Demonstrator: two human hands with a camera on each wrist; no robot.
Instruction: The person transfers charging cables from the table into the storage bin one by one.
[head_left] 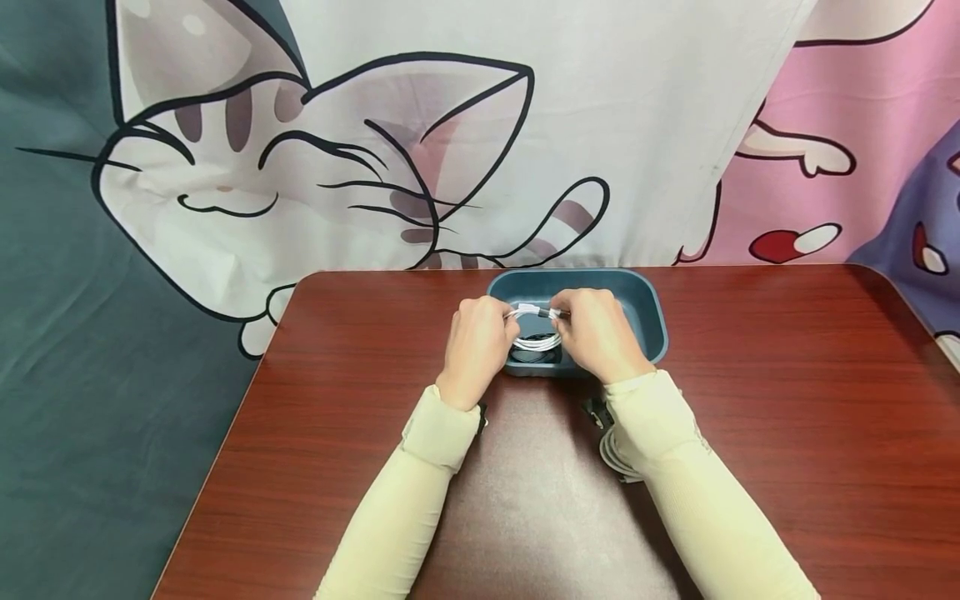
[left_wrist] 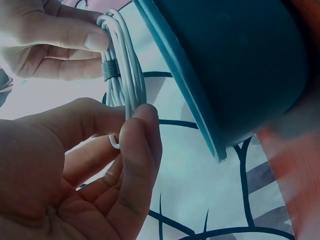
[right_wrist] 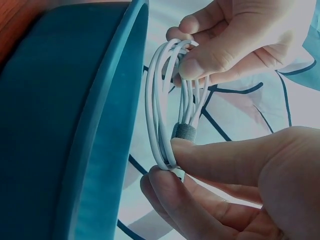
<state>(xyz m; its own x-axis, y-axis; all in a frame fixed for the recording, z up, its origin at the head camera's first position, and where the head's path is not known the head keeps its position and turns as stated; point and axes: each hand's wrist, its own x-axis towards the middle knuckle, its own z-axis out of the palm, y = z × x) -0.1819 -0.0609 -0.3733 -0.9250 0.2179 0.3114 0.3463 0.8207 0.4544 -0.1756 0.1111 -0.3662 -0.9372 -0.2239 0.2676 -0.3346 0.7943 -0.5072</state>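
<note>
A coiled white cable point(head_left: 538, 344) is held up between both hands over the blue-green tray point(head_left: 654, 321). My left hand point(head_left: 478, 343) pinches one side of the coil between thumb and fingers. On the opposite side my right hand point(head_left: 600, 333) pinches it close to a dark ribbed band point(right_wrist: 185, 131) wrapped round the strands. In the left wrist view the loops of the cable point(left_wrist: 131, 70) hang together as one bundle. Below the coil, a dark coiled item point(head_left: 534, 356) lies inside the tray, partly hidden by the white loops.
The tray stands at the far edge of a reddish-brown wooden table point(head_left: 360, 375). A cat-print cloth point(head_left: 480, 158) hangs right behind it. Beside the right sleeve point(head_left: 660, 425) are loops of pale cord point(head_left: 617, 458) and a small dark piece.
</note>
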